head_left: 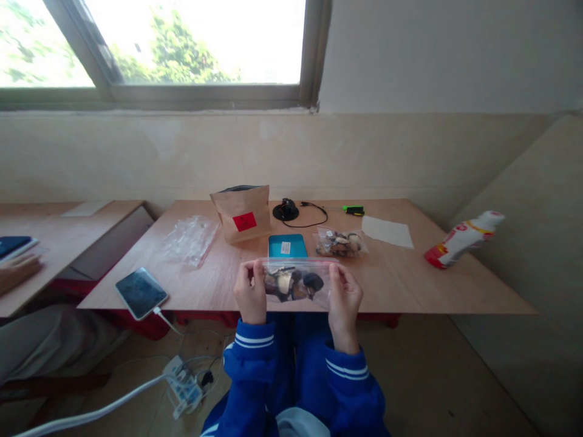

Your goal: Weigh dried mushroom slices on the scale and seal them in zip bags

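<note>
Between my two hands a clear zip-lock bag [294,285] is stretched out at the table's front edge, with dark and pale dried pieces like mushrooms inside. My left hand [252,290] pinches its upper left corner, and my right hand [344,297] pinches the upper right corner. A reddish zip strip runs along the top between them. Just behind the bag lies a teal flat box [287,244] with a white label. To its right rests a second filled clear bag [340,243]. A brown paper pouch [243,215] with a red label stands open-topped at the back left.
Empty clear bags [190,241] lie at left, near a tablet [141,292] on a charging cable. Behind are a black cabled device [286,209], a screwdriver [353,210] and white paper [387,232]. A bottle [464,238] stands right. Another person's hand [20,271] rests at the left table.
</note>
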Motion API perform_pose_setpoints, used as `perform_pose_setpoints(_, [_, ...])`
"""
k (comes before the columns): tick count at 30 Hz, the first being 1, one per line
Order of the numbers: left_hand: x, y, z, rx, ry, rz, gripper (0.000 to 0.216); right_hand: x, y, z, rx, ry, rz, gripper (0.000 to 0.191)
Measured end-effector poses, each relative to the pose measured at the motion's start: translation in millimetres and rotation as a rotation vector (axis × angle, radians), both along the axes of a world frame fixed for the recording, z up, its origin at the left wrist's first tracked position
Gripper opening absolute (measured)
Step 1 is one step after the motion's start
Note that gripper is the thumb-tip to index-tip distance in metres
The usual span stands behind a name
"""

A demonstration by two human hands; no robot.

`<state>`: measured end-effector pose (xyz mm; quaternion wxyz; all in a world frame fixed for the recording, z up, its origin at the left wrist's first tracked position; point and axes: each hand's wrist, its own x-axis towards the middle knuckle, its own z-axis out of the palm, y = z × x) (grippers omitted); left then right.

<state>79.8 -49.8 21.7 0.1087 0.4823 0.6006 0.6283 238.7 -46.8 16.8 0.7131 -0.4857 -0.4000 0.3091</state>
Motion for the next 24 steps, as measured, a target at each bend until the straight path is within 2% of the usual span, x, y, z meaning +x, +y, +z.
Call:
perform_pose_setpoints(5, [3.7, 10.1, 4.9, 0.021, -0.235, -0.095, 0.033, -5.9, 16.1, 0.6, -0.011, -0.017, 0.153, 0.029])
perform_pose_setpoints(9, [7.8, 17.3, 7.4, 0.053, -0.338, -0.092, 0.035, -13.5, 21.1, -1.4, -0.016, -0.038, 0.269, 0.026])
perform_pose_setpoints(13, [7.9, 20.1, 7.2, 0.050, -0.334, -0.060, 0.034, -19.5, 18.8, -0.9, -0.005, -0.024, 0.217, 0.026])
perform_pose_setpoints(20, [2.8, 19.5, 1.4, -0.015, -0.214, 0.077, 0.034, -24.4, 14.8, -0.7, -0.023, 0.071, 0.169, 0.021])
perform_pose_setpoints(22, [2.5, 19.5, 2.2, -0.020, -0.241, 0.018, 0.033, -23.5, 15.6, -2.0, -0.024, 0.104, 0.150, 0.021])
perform_pose_setpoints(24, [3.1, 19.5, 3.9, -0.016, -0.297, -0.126, 0.034, -21.3, 17.1, -3.1, -0.024, 0.136, 0.115, 0.023])
